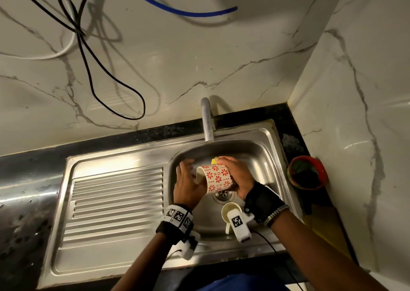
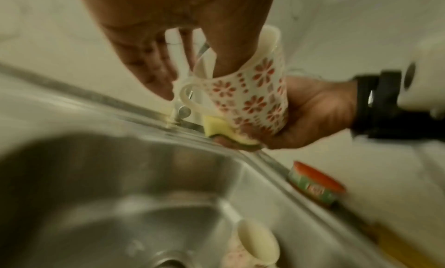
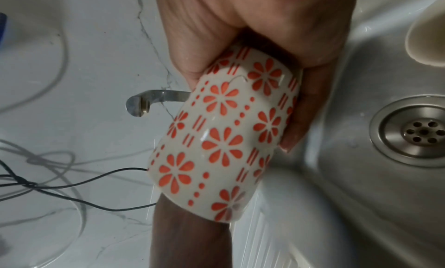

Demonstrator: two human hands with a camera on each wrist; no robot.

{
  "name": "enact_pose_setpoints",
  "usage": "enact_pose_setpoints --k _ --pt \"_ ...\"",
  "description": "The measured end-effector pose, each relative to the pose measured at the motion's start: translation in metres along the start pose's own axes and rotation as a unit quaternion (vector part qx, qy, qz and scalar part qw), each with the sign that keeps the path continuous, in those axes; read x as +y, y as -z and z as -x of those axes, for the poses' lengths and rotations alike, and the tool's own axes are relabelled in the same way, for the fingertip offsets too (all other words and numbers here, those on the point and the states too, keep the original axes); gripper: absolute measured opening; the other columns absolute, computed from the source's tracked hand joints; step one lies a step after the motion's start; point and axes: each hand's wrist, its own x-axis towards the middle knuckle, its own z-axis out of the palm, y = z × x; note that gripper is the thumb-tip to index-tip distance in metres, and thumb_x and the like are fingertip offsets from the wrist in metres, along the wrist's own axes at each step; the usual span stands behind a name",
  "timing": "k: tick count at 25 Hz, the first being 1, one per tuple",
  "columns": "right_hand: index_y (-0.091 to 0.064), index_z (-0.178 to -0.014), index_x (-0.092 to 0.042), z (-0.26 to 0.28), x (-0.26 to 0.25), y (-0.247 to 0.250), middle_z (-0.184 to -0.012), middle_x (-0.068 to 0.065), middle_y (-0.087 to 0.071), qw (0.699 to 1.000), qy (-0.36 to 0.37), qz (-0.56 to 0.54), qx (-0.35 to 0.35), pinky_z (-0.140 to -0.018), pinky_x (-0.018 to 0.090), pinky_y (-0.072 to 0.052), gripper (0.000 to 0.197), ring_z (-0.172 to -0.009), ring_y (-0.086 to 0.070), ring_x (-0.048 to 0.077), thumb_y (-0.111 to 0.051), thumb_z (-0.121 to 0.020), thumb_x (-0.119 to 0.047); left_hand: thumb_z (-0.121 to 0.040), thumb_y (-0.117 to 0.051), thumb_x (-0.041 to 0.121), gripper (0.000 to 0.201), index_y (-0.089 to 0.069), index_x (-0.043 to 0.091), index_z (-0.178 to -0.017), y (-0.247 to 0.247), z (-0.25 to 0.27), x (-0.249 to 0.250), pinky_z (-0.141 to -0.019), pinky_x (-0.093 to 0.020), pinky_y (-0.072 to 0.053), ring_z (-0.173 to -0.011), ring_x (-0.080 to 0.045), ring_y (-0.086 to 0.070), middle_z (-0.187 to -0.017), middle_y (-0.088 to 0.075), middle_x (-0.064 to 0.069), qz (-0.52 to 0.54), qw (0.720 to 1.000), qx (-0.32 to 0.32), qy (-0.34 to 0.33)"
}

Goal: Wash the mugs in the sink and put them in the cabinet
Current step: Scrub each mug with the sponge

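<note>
A cream mug with red flowers (image 1: 216, 177) (image 2: 260, 97) (image 3: 224, 135) is held on its side over the sink bowl (image 1: 255, 153), below the faucet (image 1: 207, 122). My right hand (image 1: 237, 175) (image 2: 313, 110) grips the mug's base end, with a yellow sponge (image 1: 214, 160) (image 2: 216, 131) pinned against it. My left hand (image 1: 186, 171) (image 2: 168, 62) is at the mug's mouth: its thumb reaches inside and its fingers hang straight outside, apart from the handle. A second mug (image 1: 230, 211) (image 2: 257, 247) lies in the bowl near the drain (image 1: 223, 194), partly hidden by my right wrist.
A ribbed steel drainboard (image 1: 117, 202) lies left of the bowl. A red-rimmed tub (image 1: 307, 173) (image 2: 315, 184) stands on the black counter in the right corner. Marble walls close in behind and to the right. Black, white and blue cables (image 1: 88, 53) hang on the back wall.
</note>
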Motion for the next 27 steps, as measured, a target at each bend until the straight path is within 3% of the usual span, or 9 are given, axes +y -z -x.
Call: enact_pose_setpoints --k 3,6,10,13,15,18,21,25,27 --pt "-0.075 -0.112 -0.009 -0.002 -0.004 0.005 -0.081 0.009 -0.071 0.999 -0.038 0.009 -0.021 -0.064 0.03 -0.052 0.033 -0.069 -0.068 0.021 -0.068 -0.097 -0.038 -0.09 -0.069 0.02 0.028 -0.059 0.016 -0.115 0.008 -0.007 -0.004 -0.077 -0.02 -0.046 -0.107 -0.01 -0.054 -0.118 -0.06 0.0 -0.104 0.976 0.002 -0.193" --pt "-0.074 -0.106 -0.017 -0.004 -0.004 0.006 -0.082 0.006 -0.072 0.999 -0.044 0.018 -0.008 -0.07 0.034 -0.054 0.031 -0.077 -0.071 0.023 -0.062 -0.1 -0.044 -0.099 -0.058 0.02 0.01 -0.053 0.025 -0.106 0.007 -0.016 -0.015 -0.067 -0.019 -0.056 -0.095 -0.016 -0.072 -0.107 -0.073 -0.002 -0.029 0.985 -0.034 -0.167" --pt "-0.073 -0.119 -0.022 -0.012 0.003 0.013 -0.113 0.002 -0.075 0.972 0.149 0.155 0.097 -0.092 0.044 -0.062 0.023 -0.103 -0.074 0.024 -0.065 -0.102 -0.035 -0.098 -0.057 0.031 0.003 -0.055 0.03 -0.097 -0.001 -0.017 -0.031 -0.07 -0.042 -0.064 -0.093 -0.013 -0.074 -0.102 -0.074 0.005 0.081 0.992 -0.056 -0.083" --pt "-0.064 -0.136 -0.02 0.0 -0.005 0.01 -0.13 -0.001 -0.069 0.881 0.328 0.303 0.158 -0.095 0.032 -0.058 0.032 -0.113 -0.066 0.013 -0.056 -0.107 -0.032 -0.094 -0.057 0.048 0.018 -0.061 0.035 -0.106 -0.005 -0.014 -0.042 -0.077 -0.046 -0.063 -0.096 -0.01 -0.074 -0.104 -0.075 0.011 0.123 0.99 -0.057 -0.039" --pt "-0.056 -0.147 -0.018 0.012 -0.002 -0.002 -0.137 0.001 -0.067 0.808 0.415 0.406 0.095 -0.101 0.028 -0.053 0.039 -0.122 -0.063 0.011 -0.049 -0.11 -0.029 -0.092 -0.056 0.054 0.023 -0.063 0.038 -0.108 -0.006 -0.011 -0.043 -0.078 -0.048 -0.062 -0.091 -0.011 -0.074 -0.1 -0.075 0.013 0.132 0.99 -0.045 -0.022" --pt "-0.048 -0.155 -0.016 0.027 0.022 -0.024 -0.154 0.006 -0.054 0.711 0.473 0.52 0.01 -0.121 0.034 -0.039 0.048 -0.146 -0.046 0.018 -0.044 -0.108 -0.023 -0.094 -0.057 0.044 0.011 -0.062 0.034 -0.097 -0.006 -0.013 -0.036 -0.071 -0.044 -0.059 -0.077 -0.011 -0.07 -0.085 -0.072 0.01 0.129 0.992 0.001 -0.014" --pt "-0.044 -0.157 -0.014 0.023 0.029 -0.023 -0.161 0.007 -0.046 0.636 0.536 0.554 -0.033 -0.125 0.033 -0.031 0.05 -0.153 -0.037 0.02 -0.048 -0.107 -0.018 -0.093 -0.06 0.029 0.01 -0.067 0.028 -0.101 -0.001 -0.011 -0.027 -0.073 -0.041 -0.061 -0.085 -0.021 -0.073 -0.091 -0.075 0.001 0.209 0.978 0.004 0.009" --pt "-0.048 -0.155 -0.02 0.011 0.018 -0.004 -0.158 0.004 -0.049 0.739 0.438 0.507 0.069 -0.112 0.043 -0.049 0.049 -0.146 -0.046 0.019 -0.048 -0.106 -0.024 -0.096 -0.063 0.006 0.023 -0.067 0.011 -0.119 0.003 -0.006 -0.025 -0.072 -0.037 -0.062 -0.096 -0.028 -0.075 -0.104 -0.077 -0.009 0.323 0.943 -0.036 0.067" --pt "-0.052 -0.152 -0.015 0.016 0.027 -0.015 -0.157 0.009 -0.051 0.684 0.484 0.541 0.074 -0.115 0.048 -0.046 0.049 -0.147 -0.045 0.024 -0.048 -0.104 -0.022 -0.092 -0.066 0.004 0.022 -0.07 0.015 -0.111 0.004 -0.006 -0.016 -0.064 -0.032 -0.059 -0.088 -0.03 -0.074 -0.097 -0.077 -0.008 0.344 0.935 -0.047 0.072"
